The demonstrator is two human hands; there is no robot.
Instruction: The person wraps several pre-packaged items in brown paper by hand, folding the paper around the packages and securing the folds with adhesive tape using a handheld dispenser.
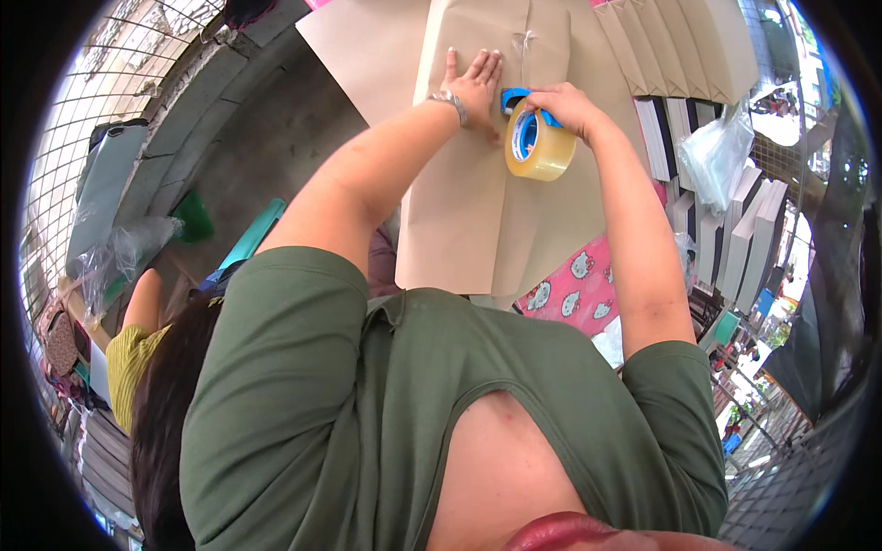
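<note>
I have the right hand (567,108) clamped on a blue tape dispenser (514,98), its wide roll of clear, yellowish tape (553,163) hanging just below the fingers, all over folded brown paper (455,211). Just left of it, I see the left hand (475,89) pressed flat on that paper, fingers spread apart, a silvery bracelet (450,104) at its wrist. Slightly ahead of the right hand, a glossy clear patch (525,41) sits by the fold. Back from that hand, toward the body, I get a pink patterned sheet (574,292). Farther right are a crumpled plastic bag (721,156) and black-and-white stacks (744,234). Well left of the left hand, I make out another person's yellow sleeve (133,363).
</note>
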